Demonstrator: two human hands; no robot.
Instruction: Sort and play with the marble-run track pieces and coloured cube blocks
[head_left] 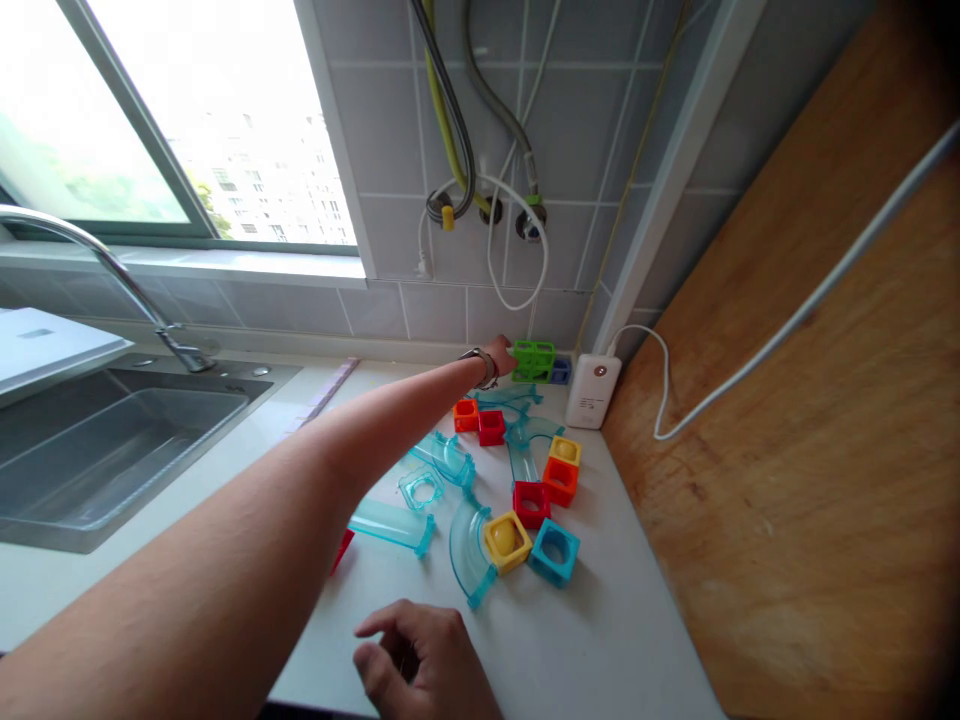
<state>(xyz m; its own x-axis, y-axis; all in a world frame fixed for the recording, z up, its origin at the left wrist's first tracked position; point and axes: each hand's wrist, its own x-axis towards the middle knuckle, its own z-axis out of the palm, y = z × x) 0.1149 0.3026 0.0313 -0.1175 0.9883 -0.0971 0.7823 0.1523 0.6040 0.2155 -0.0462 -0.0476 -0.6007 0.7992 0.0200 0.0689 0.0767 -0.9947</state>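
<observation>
My left arm reaches across the counter to the back, where my left hand [500, 354] is closed at the left side of some green toy blocks [534, 362]. The fingertips are partly hidden there. A blue-purple block [560, 372] sits just right of the green ones. My right hand [424, 655] is low at the front, fingers loosely curled, thumb and forefinger apart, holding nothing. Beyond it lie a clear blue curved track [468, 550], a yellow block [508, 542], a blue block [555, 553] and a red block [532, 504]. My left forearm partly covers a straight track [394, 525].
Orange [561, 481] and yellow [565, 452] blocks lie at the right. A white power bank [593, 391] with a cable leans by the wooden panel [795, 430]. A sink [82, 535] and faucet [112, 265] are at left; hoses [450, 110] hang on the tiled wall.
</observation>
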